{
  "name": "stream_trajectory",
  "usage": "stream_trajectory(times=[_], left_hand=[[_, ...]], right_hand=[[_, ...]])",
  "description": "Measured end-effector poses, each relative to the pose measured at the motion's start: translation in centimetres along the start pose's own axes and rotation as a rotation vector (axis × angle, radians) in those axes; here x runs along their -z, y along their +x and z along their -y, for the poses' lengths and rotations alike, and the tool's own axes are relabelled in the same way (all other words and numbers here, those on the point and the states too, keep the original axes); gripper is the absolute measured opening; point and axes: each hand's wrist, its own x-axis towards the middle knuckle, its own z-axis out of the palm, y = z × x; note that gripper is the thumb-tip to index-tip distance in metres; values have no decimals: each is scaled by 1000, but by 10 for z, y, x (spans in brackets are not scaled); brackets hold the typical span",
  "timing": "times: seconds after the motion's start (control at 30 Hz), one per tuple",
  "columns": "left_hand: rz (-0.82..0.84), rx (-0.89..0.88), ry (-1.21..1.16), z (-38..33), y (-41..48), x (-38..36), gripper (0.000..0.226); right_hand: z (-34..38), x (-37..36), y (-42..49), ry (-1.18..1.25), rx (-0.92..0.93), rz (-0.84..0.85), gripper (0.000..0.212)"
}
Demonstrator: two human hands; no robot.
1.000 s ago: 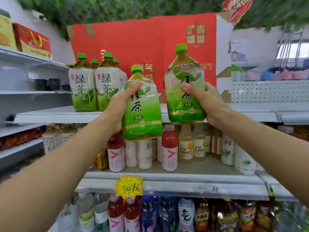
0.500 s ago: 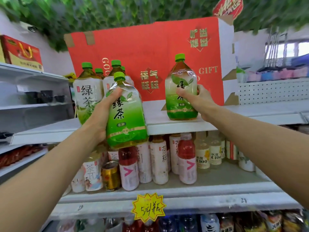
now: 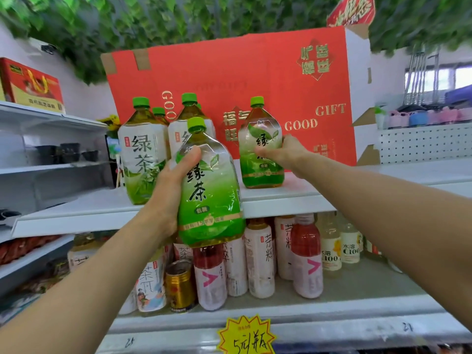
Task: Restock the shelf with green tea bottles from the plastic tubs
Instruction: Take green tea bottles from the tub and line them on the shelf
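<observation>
We take the red gift box [image 3: 229, 98] on the top shelf [image 3: 293, 200] as our marker. Straight in front of it, near its middle, the right hand [image 3: 283, 154] grips a green tea bottle [image 3: 260, 169] from the side. Its fingers curl round the label at shoulder height, and the thumb is hidden from us behind the bottle. This bottle stands upright with its base on the shelf board, close before the box face, green cap up.

Nearer to us and lower than the box's bottom edge, out past the shelf lip, the left hand [image 3: 171, 192] holds a second green tea bottle [image 3: 212, 200] in the air. The thumb presses across the upper front of the label and the palm cups the bottle's left side. The other fingers wrap behind it, where we cannot see them. The bottle leans slightly.

At the box's left front corner stand the stocked green tea bottles [image 3: 141, 154], upright and packed close. We count 4 green caps there.

Below the box, the lower shelf [image 3: 332, 310] carries mixed drinks [image 3: 258, 256] with white and pink-red labels, and 1 gold can [image 3: 180, 287]. A yellow star-shaped price tag [image 3: 246, 338] hangs on that shelf's front edge. Above the box spreads green foliage [image 3: 178, 19].
</observation>
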Motion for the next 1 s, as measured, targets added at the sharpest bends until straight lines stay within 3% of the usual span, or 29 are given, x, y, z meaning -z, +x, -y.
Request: stream_trajectory(times=[0.1, 0.4, 0.53, 0.67, 0.77, 0.83, 0.9, 1.0], left_hand=[[2, -8, -4, 3, 4, 3, 63], [-2, -35, 30, 5, 10, 6, 60], [-27, -68, 65, 6, 13, 5, 64], [-59, -72, 45, 12, 8, -2, 68], [-41, -105, 33, 8, 8, -20, 82], [-52, -171, 64, 1, 12, -38, 92], [-43, -234, 110, -5, 17, -57, 91], [27, -251, 324, -21, 30, -83, 100]], right_hand=[[2, -15, 7, -16, 1, 10, 50], [0, -35, 28, -70, -28, 42, 68], [-8, -34, 8, -168, -39, 54, 52], [1, -26, -67, 85, 248, -73, 53], [15, -17, -120, 149, 245, 264, 77], [21, -12, -134, 161, 208, 375, 75], [25, -4, -135, 263, 202, 323, 64], [20, 17, -127, 418, 204, 224, 67]])
